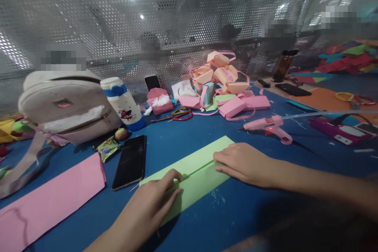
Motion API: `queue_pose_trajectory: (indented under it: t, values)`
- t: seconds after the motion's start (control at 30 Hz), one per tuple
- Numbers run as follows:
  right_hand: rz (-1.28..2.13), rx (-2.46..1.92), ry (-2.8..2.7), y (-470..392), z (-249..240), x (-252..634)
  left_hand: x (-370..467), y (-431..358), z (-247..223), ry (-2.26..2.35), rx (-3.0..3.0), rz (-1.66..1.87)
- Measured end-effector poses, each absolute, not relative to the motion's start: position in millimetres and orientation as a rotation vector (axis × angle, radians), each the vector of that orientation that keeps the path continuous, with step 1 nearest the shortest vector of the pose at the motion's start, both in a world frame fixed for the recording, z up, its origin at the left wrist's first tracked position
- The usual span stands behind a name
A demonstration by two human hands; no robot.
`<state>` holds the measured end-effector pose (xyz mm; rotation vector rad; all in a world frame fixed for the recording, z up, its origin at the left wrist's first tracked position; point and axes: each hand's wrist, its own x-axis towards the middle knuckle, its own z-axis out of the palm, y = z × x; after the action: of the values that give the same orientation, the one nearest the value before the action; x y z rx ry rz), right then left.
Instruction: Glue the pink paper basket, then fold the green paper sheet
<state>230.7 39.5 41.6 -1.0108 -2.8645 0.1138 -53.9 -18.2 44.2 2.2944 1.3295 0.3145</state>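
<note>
A folded strip of light green paper (195, 169) lies diagonally on the blue table (236, 212), with two flaps meeting along a centre seam. My left hand (153, 204) presses down on its near left end, fingers flat on the paper. At the strip's right end my right hand (245, 163) rests palm down, fingertips on the seam. Neither hand grips anything.
A black phone (130, 161) lies left of the green paper, and a pink sheet (50, 201) further left. A pink glue gun (271, 126), scissors (177, 115), a pile of folded paper boxes (224, 82), a bottle (124, 104) and a grey bag (65, 104) stand behind.
</note>
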Motion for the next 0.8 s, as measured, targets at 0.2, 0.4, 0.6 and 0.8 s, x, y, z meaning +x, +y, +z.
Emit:
queue_pose_trajectory:
  t: [0.2, 0.4, 0.6, 0.8]
  values:
    - [-0.031, -1.134, -2.855, 55, 24, 220, -58, -6, 40, 1.336, 2.317, 0.245]
    - [-0.086, -0.992, -2.936, 65, 20, 217, -63, -2, 33, 1.379, 2.592, 0.214]
    - [-0.055, -0.902, -2.946, 72, 17, 218, -73, 1, 21, 1.438, 2.969, 0.256]
    - [0.086, -0.948, -2.887, 72, 10, 221, -76, 3, 13, 1.346, 3.018, 0.289]
